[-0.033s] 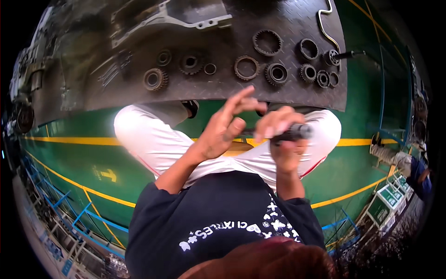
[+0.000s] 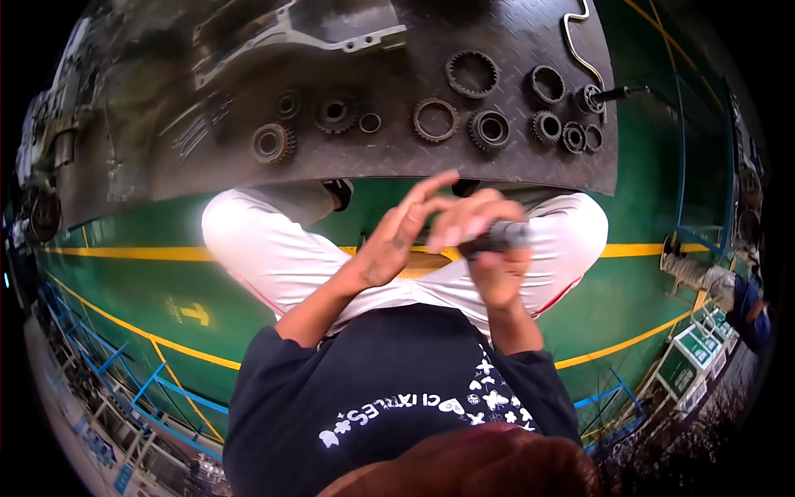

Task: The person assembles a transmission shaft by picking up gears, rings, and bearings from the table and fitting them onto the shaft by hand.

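My right hand [image 2: 495, 240] is closed around a dark cylindrical metal part [image 2: 507, 236], held above my lap just in front of the bench edge. One ribbed-looking end pokes out to the right; motion blur and my fingers hide the rest. Close on its left, my left hand [image 2: 399, 232] has its fingers stretched out and seems to hold nothing. The fingertips of both hands overlap in view, so I cannot tell whether they touch. Beyond them on the metal bench lie a toothed gear [image 2: 490, 130], a thin ring [image 2: 436, 120] and a larger internally toothed ring [image 2: 473, 74].
More gears and rings lie on the bench [image 2: 397, 157], including a gear [image 2: 273, 143] at left. A shaft with a bearing [image 2: 592, 98] juts past the right edge beside a bent metal rod [image 2: 571, 41]. A cast metal housing [image 2: 306, 37] lies at the back. Another person [image 2: 741, 311] is far right.
My right hand and the cylindrical part have shifted left, closer to my left hand. The left hand has barely moved, its fingers a little lower. The view has shifted slightly.
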Demonstrator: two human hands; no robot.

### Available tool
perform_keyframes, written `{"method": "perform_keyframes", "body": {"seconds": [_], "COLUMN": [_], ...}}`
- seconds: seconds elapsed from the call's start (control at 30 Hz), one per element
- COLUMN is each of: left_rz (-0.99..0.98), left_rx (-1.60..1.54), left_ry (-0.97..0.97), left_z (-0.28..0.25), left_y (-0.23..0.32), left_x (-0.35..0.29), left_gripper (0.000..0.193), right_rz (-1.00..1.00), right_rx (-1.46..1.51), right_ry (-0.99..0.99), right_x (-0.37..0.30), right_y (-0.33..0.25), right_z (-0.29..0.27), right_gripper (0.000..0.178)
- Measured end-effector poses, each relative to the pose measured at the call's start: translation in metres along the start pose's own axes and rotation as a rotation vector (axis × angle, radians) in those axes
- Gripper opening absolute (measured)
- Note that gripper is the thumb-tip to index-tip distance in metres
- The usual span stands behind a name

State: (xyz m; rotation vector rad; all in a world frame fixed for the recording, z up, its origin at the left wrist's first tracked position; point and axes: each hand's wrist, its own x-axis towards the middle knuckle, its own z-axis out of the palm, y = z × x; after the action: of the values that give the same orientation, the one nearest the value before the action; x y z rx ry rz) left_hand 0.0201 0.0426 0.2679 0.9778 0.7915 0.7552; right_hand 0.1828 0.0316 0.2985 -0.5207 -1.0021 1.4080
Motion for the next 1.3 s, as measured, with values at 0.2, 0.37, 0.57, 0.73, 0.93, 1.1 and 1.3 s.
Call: {"method": "perform_keyframes", "body": {"seconds": [0.2, 0.37, 0.57, 0.73, 0.93, 1.1, 1.3], "left_rz": [0.055, -0.030, -0.082, -0.097, -0.091, -0.173, -0.180], "left_rx": [-0.201, 0.116, 0.274, 0.374, 0.350, 0.266, 0.194], "left_ry": [0.277, 0.085, -0.088, -0.221, -0.238, -0.351, -0.322], "left_z": [-0.003, -0.053, -0.089, -0.097, -0.098, -0.099, -0.098], "left_y": [-0.063, -0.045, 0.003, 0.022, -0.017, -0.017, -0.017], "left_x": [-0.028, -0.018, -0.006, 0.016, 0.018, 0.019, 0.022], "left_gripper": [0.057, 0.100, 0.107, 0.102, 0.115, 0.114, 0.116], "right_rz": [0.002, 0.000, 0.428, 0.388, 0.311, 0.308, 0.231], "right_rx": [-0.880, -1.187, -1.554, -1.674, -1.674, -1.583, -1.461], "right_ry": [-0.505, 0.370, 0.438, 0.342, 0.324, 0.255, 0.304], "right_x": [0.038, 0.054, 0.044, 0.041, 0.038, 0.038, 0.043], "right_y": [-0.019, -0.072, -0.095, -0.070, -0.072, -0.073, -0.078], "right_z": [-0.008, -0.093, -0.183, -0.186, -0.184, -0.184, -0.191], "right_gripper": [0.044, 0.022, 0.020, 0.024, 0.021, 0.020, 0.026]}}
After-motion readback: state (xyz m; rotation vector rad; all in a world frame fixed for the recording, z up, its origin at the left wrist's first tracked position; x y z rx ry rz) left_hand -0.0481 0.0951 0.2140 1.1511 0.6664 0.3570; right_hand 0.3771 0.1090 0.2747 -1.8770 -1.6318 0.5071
